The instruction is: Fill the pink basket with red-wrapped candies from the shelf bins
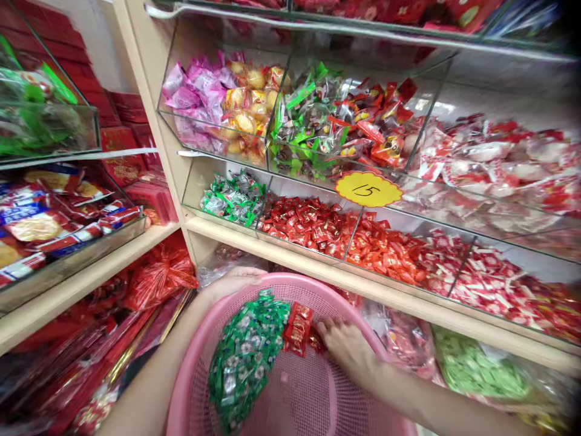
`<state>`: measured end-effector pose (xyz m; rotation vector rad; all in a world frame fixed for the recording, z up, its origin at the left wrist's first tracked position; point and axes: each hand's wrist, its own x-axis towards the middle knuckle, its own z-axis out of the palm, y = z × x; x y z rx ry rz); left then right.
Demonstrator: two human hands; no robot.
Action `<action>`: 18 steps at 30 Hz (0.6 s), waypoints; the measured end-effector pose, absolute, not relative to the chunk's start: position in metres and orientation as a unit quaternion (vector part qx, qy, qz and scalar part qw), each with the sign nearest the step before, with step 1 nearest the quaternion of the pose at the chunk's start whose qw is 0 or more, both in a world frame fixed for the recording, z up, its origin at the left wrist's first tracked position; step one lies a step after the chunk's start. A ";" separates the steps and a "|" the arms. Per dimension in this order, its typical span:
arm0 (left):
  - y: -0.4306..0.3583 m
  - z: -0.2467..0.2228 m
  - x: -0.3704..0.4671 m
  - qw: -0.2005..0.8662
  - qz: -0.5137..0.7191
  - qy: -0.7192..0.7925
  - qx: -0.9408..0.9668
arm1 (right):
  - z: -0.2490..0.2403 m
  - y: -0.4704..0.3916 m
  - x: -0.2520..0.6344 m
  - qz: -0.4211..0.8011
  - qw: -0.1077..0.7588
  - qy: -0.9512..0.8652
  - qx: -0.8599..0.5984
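Note:
A round pink plastic basket (213, 357) with a perforated wall stands low in front of me, its far rim close below the wooden shelf edge. My left hand (238, 280) grips the basket's far left rim. Inside lies a heap of green-wrapped candies (247, 351) on the left, and beside it a small group of red-wrapped candies (298, 329). My right hand (345, 348) reaches into the basket from the right, palm down. Its fingers are bent around a few red candies at the group's right edge; the fingertips are partly hidden.
Clear shelf bins ahead hold green candies (233, 197), red candies (304, 224), orange-red candies (385, 251) and white-and-red candies (499, 278). A yellow tag (368, 189) reads 15. Bagged pale green candies (481, 363) lie below right; packaged snacks (49, 212) fill the left shelf.

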<state>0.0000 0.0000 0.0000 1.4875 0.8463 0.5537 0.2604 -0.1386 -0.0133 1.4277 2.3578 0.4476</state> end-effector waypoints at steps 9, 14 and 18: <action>0.003 -0.005 0.002 0.659 0.235 0.360 0.617 | 0.012 -0.141 0.254 0.120 0.142 0.839 0.512; 0.005 -0.008 0.002 0.669 0.241 0.355 0.607 | 0.080 -0.115 0.245 0.106 0.049 0.833 0.540; 0.007 -0.012 0.000 0.661 0.249 0.360 0.610 | 0.128 -0.073 0.243 0.114 -0.040 0.812 0.571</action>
